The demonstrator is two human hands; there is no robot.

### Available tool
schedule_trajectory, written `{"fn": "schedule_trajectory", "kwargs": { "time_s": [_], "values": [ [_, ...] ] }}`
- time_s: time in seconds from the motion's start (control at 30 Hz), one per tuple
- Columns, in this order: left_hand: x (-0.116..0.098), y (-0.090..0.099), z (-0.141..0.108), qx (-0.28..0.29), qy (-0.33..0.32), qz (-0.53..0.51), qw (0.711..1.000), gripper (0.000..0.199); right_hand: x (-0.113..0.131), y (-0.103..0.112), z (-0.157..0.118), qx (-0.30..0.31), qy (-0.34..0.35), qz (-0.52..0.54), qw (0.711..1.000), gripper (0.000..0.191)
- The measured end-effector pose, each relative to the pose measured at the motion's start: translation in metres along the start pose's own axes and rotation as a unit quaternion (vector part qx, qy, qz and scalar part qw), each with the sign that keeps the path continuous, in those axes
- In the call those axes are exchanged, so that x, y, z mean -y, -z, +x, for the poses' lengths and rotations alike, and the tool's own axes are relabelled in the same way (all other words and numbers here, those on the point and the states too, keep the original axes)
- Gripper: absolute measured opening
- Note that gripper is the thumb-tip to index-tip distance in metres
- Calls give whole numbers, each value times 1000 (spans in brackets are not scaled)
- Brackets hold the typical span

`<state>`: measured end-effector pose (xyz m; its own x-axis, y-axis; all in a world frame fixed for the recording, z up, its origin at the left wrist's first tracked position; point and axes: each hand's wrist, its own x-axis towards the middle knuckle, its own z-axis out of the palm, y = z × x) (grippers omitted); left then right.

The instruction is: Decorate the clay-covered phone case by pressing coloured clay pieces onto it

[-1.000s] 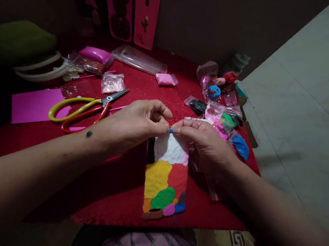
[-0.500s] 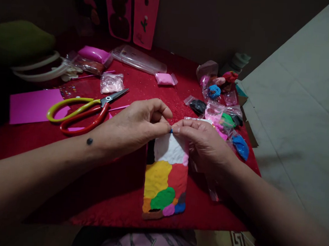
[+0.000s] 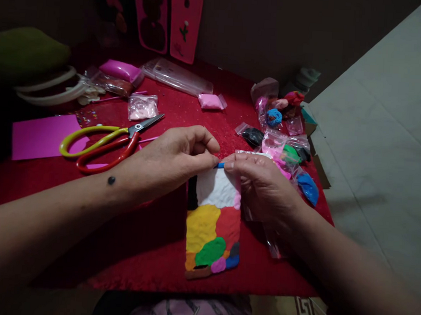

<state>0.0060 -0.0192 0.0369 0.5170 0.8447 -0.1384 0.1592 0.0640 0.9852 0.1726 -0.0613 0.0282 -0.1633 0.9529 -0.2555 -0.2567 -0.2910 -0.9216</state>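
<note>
A flat rectangular panel lies on the red cloth, covered with patches of white, yellow, red, green and other colours of clay. At its top edge is a small strip of blue clay. My left hand pinches the left end of this strip between thumb and finger, the other fingers curled. My right hand has its thumb and forefinger closed on the strip's right end, and its palm is beside the panel's upper right side.
Scissors with yellow and red handles rest at the left, by a pink sheet. Bagged clay, including a blue lump, is at the right. A clear case lies farther back.
The thumbs have moved slightly apart, so more of the blue strip shows between them. The lower end of the panel has shifted a little to the right.
</note>
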Motion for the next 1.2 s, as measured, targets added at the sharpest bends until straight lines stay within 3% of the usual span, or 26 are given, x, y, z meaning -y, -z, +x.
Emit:
{"fn": "schedule_trajectory", "kwargs": {
  "time_s": [0.23, 0.47, 0.6, 1.0, 1.2],
  "values": [
    [-2, -2, 2, 7, 35, -52, 998, 21, -1, 0, -2, 23, -22, 7, 999, 15],
    [-2, -4, 1, 7, 32, -61, 998, 21, 0, 0, -3, 28, -22, 15, 999, 12],
    [-1, 0, 1, 1, 34, -62, 997, 20, 3, -2, -4, -6, -34, 40, 999, 6],
    [-3, -4, 3, 4, 47, -80, 996, 22, 0, 1, -3, 6, -7, 0, 1000, 14],
    [-2, -2, 0, 13, 34, -89, 995, 18, 1, -1, -4, 8, -29, -12, 999, 19]
  ]
}}
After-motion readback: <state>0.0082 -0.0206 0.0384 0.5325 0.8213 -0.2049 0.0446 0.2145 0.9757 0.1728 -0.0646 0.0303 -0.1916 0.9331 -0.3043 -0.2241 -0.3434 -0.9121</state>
